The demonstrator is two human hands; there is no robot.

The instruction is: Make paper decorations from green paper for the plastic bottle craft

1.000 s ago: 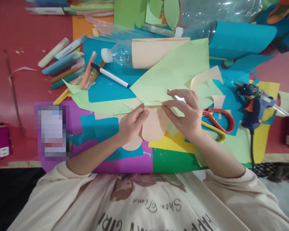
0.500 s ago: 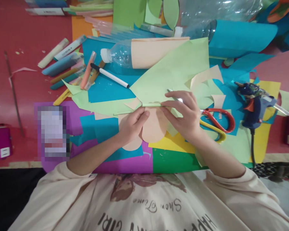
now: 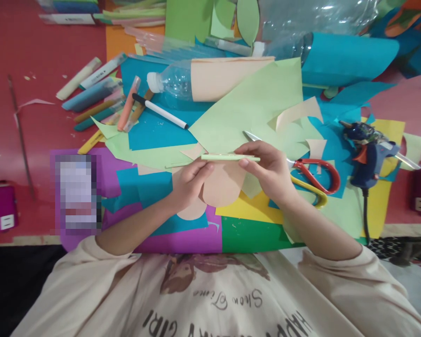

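Observation:
Between both hands is a thin, folded strip of light green paper (image 3: 228,157), held level. My left hand (image 3: 191,182) pinches its left end, thumb on the near side. My right hand (image 3: 268,168) grips the right end between thumb and fingers. Just below the strip lies a peach paper piece with a rounded end (image 3: 224,185); whether it is joined to the strip I cannot tell. A second rounded peach piece (image 3: 192,209) is partly covered by my left hand. Scissors with red and yellow handles (image 3: 321,175) lie beside my right hand, blades partly hidden behind it.
A bottle wrapped in peach paper (image 3: 231,79) lies beyond a large light green sheet (image 3: 256,107). Markers (image 3: 91,89) are heaped at left, near a blurred phone-like object (image 3: 76,194). A blue glue gun (image 3: 368,154) rests at right. A blue-wrapped bottle (image 3: 351,58) lies at the back.
My right hand has shifted its grip, its fingers now closed around the strip's right end. The strip shows more plainly, slightly raised and turned. More of the scissor blade tip shows.

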